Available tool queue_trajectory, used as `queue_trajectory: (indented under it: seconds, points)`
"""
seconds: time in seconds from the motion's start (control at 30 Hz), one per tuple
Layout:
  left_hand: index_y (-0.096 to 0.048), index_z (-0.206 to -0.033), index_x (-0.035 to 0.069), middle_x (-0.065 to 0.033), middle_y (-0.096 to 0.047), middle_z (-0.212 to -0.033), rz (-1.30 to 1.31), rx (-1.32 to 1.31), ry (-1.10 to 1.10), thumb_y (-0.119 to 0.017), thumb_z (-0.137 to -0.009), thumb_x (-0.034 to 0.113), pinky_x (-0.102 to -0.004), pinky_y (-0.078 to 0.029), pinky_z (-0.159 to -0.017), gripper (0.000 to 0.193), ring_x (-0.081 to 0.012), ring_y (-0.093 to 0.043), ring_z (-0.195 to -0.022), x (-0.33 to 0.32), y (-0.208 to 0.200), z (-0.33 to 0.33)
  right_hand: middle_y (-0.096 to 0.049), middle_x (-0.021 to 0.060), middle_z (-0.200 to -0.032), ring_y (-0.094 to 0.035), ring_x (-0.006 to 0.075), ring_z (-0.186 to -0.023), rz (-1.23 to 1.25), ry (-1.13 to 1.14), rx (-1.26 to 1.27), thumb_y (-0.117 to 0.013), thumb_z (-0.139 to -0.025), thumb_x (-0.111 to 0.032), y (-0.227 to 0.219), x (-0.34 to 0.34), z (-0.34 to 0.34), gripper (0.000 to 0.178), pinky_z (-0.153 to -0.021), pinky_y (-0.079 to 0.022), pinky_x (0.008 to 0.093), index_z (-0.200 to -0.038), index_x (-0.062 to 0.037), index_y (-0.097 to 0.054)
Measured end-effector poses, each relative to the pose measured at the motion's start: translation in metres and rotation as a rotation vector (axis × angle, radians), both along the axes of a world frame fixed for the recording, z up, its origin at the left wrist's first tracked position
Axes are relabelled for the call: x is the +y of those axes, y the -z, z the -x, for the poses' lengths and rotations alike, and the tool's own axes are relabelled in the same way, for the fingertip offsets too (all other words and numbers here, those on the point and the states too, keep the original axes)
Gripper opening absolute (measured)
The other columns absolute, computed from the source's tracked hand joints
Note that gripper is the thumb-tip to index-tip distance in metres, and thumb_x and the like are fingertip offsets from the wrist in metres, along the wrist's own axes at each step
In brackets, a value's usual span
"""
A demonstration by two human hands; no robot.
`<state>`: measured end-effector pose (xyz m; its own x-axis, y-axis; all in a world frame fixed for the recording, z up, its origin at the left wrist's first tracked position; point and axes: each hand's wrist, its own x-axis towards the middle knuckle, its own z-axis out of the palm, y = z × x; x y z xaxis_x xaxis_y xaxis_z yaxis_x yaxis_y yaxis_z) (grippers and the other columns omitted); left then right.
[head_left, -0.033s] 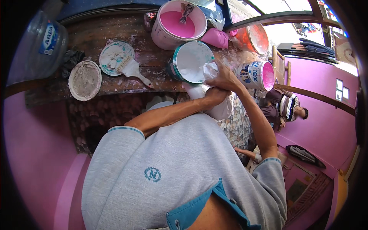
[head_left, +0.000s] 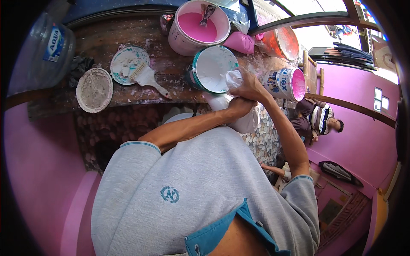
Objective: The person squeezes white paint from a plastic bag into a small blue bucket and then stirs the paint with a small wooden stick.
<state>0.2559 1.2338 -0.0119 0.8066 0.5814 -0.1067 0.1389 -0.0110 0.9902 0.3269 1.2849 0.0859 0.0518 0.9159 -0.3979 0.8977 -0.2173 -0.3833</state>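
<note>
Both my hands are closed on a white plastic bag [head_left: 247, 122] whose full lower part hangs at the bench's front edge. My right hand [head_left: 249, 88] grips its gathered neck, and the loose mouth of the bag sticks out over the bucket's rim. Just below, my left hand [head_left: 241, 107] is wrapped round the bag against the right one. The white bucket [head_left: 194, 73] with a green outside stands tilted beside them, white material inside it. What the bag contains is hidden by the plastic and my fingers.
Behind stands a large bucket [head_left: 180, 44] of pink paint with a tool in it. A pink bag [head_left: 240, 42], an orange bucket [head_left: 277, 45] and a small paint pail [head_left: 276, 82] lie right. Leftward are a brush [head_left: 147, 77], crusted lid [head_left: 124, 55], round tub [head_left: 95, 90] and water jug [head_left: 47, 64].
</note>
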Motion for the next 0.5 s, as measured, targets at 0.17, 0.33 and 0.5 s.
queue_trajectory:
  seconds: [0.17,0.33,0.5]
  points:
    - [-0.064,-0.102,0.012,-0.0161,-0.065,-0.096,-0.049,-0.004,-0.009,-0.045,-0.089,0.035,-0.0448,-0.047,-0.08,0.032,-0.0332,-0.062,-0.09,0.001,-0.004,0.005,-0.059,0.0333,-0.094,-0.059,0.0426,-0.092,0.057,-0.016,-0.027,-0.067,-0.064,-0.025,0.0,0.003,0.002,0.057,-0.081,-0.047,0.0442,-0.107,0.0096,-0.052]
    - [-0.063,-0.104,0.011,-0.0178,-0.064,-0.097,0.151,-0.033,-0.007,-0.045,-0.089,0.036,-0.0444,-0.046,-0.08,0.035,-0.0335,-0.062,-0.09,0.004,-0.013,0.011,-0.058,0.0319,-0.083,-0.058,0.0458,-0.083,-0.053,-0.147,-0.033,-0.058,-0.072,-0.016,0.016,-0.002,-0.009,0.033,-0.074,-0.046,0.0476,-0.095,0.0079,-0.054]
    - [-0.063,-0.106,0.01,-0.0194,-0.064,-0.1,0.269,-0.112,-0.068,-0.046,-0.088,0.039,-0.0435,-0.045,-0.082,0.038,-0.0339,-0.061,-0.093,0.0,0.0,0.004,-0.059,0.0299,-0.082,-0.057,0.0454,-0.081,-0.101,-0.135,-0.028,-0.06,-0.077,-0.019,0.017,0.0,-0.001,0.028,-0.072,-0.045,0.0482,-0.088,0.0066,-0.057]
